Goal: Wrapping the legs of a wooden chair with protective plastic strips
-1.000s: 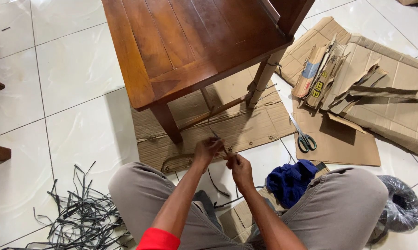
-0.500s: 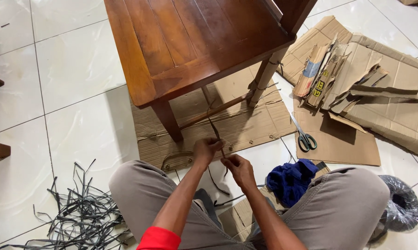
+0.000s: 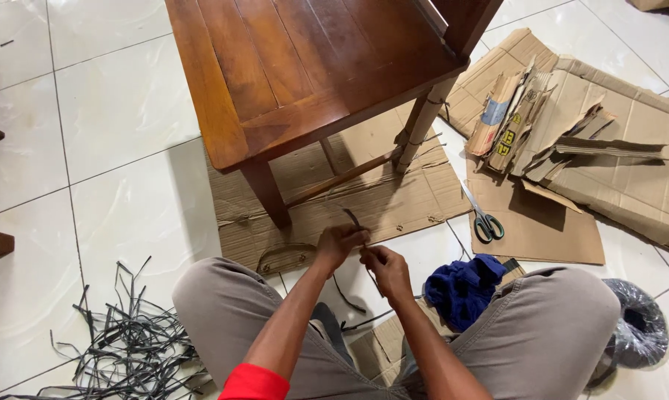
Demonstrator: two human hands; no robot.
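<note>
While the person sat on the floor in front of the chair (image 3: pixel 305 74), both hands met just short of its front leg (image 3: pixel 267 194). Left hand (image 3: pixel 339 244) was closed, fingers pinched on a thin dark strip (image 3: pixel 353 217); the free end stuck up past the knuckles toward the chair. Right hand (image 3: pixel 387 268) was closed too, gripping the same strip lower down, touching the left. More of the strip trailed down between the knees. Whether it was knotted or just twisted between the hands, I couldn't tell; too small.

Relative to the chair: flat cardboard (image 3: pixel 393 204) lay under its legs, and the rear leg (image 3: pixel 421 122) looked already wrapped in cardboard. Scissors (image 3: pixel 485 220) lay right of the chair on another sheet. Torn cardboard pile (image 3: pixel 542 118) sat further right. Blue cloth (image 3: pixel 464 285) was by the right knee, a black roll (image 3: pixel 642 326) beyond it. Cut strip scraps (image 3: pixel 130 337) were heaped left of the chair, near the left knee.

My read: the step in hand was working a length of strip between the fingers. Any next move would call for both grips holding, since the strip looked thin and slippery, and the scissors sat within right-hand reach.
</note>
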